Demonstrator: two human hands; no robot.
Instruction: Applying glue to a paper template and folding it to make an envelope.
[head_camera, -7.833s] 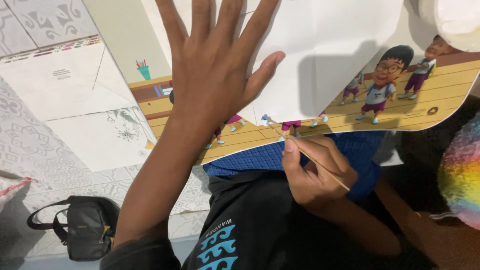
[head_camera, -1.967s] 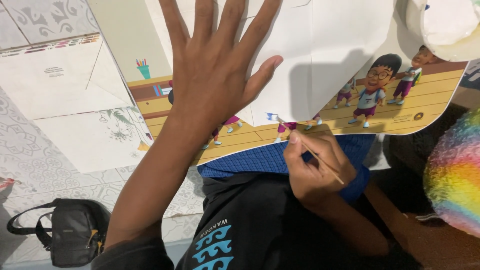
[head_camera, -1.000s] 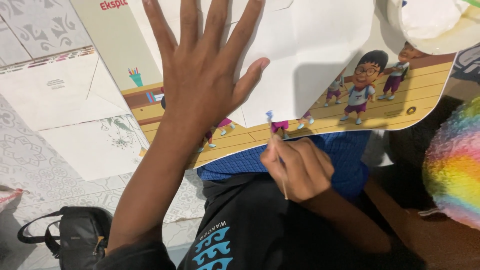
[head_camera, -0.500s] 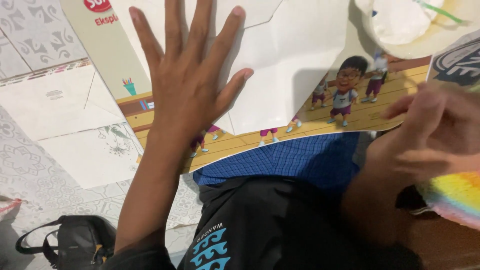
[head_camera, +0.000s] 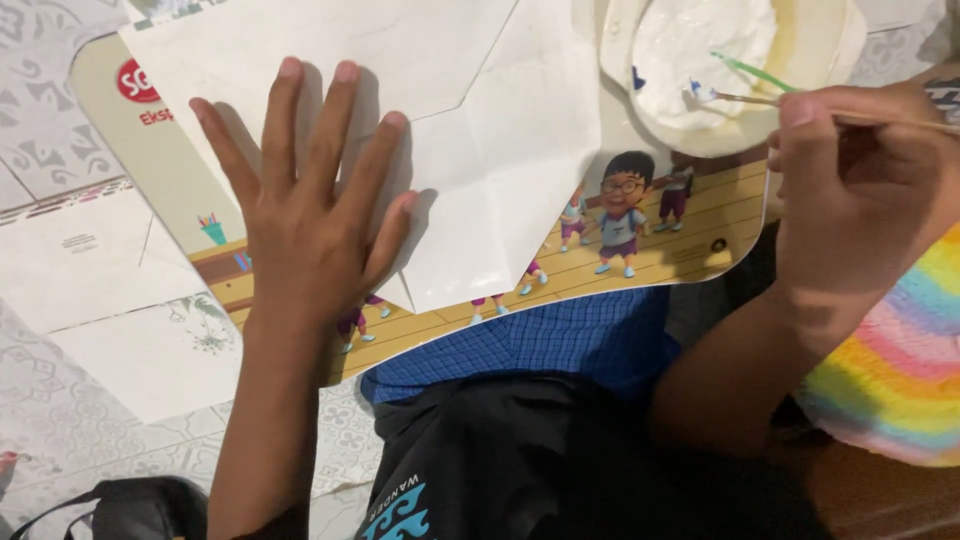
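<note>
My left hand (head_camera: 305, 235) is pressing flat and open on the white paper (head_camera: 470, 130) while my right hand (head_camera: 850, 185), beyond the paper's right edge, is gripping a thin brush (head_camera: 800, 103) and loading it from the paint dish (head_camera: 730, 60), so the next stroke probably needs the tip carried back onto the paper.

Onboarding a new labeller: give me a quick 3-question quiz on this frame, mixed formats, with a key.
1. True or false: the left hand lies flat, fingers spread, on the white sheet.
2. Multiple choice: the tip of the thin brush in the right hand is at A) the printed cardboard, B) the white paint in the round dish, C) the black bag.
3. Fill in: beside the right forearm lies a soft thing in ______ stripes.

Key: 1 true; 2 B; 3 rainbow.
</note>
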